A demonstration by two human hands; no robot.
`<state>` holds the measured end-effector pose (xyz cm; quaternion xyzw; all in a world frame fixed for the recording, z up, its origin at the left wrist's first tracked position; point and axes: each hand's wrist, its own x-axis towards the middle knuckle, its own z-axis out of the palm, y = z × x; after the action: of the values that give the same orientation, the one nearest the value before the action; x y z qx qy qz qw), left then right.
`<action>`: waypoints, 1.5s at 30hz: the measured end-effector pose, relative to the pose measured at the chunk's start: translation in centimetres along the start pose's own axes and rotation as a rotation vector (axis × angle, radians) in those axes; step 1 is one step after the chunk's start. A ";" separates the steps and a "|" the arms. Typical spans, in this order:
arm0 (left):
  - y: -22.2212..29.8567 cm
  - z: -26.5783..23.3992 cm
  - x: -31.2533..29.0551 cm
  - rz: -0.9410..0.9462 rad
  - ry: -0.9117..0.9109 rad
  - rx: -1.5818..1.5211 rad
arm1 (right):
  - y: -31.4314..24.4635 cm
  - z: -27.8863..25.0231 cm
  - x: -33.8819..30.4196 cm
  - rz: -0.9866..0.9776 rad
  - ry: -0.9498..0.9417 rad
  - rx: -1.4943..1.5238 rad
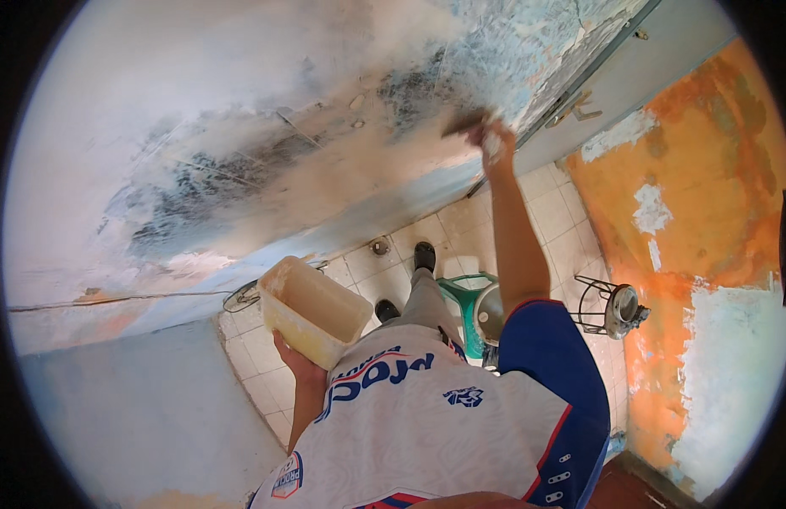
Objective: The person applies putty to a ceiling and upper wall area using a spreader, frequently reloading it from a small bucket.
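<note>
My right hand (495,146) is raised against the patchy wall (351,170), its fingers wrapped round a putty knife (462,124) whose blade is smeared by motion. White paste coats the back of that hand. The wall around the blade carries pale smears over dark, bluish worn areas. Low on the left, my left hand (298,360) grips a rectangular pale plastic tub (312,310) from beneath and along its side. The tub is tilted with its mouth facing up, and whitish residue lines its walls. How much lies at its bottom is hard to tell.
A green stool (454,293) with a round container (489,316) stands beside my legs on the tiled floor (558,212). To the right are a metal wire-frame object (618,310), an orange wall (707,161) and a grey door with a handle (577,110). A thin cable (130,297) runs along the left.
</note>
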<state>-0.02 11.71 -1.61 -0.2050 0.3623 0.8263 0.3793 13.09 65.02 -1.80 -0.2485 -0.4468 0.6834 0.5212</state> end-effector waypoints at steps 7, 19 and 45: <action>-0.9 2.6 1.8 -0.029 -0.120 -0.030 | -24.0 14.8 -2.0 -0.233 0.076 -0.034; -1.4 3.3 -0.1 -0.081 0.004 0.061 | 15.4 -10.2 -10.0 0.321 -0.114 0.186; -1.2 1.2 1.5 -0.009 -0.221 0.072 | -4.9 -2.6 -4.0 -0.072 -0.241 0.087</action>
<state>-0.08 13.87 -2.24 -0.1004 0.3467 0.8288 0.4276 18.90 62.49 0.73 -0.1252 -0.4847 0.7079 0.4983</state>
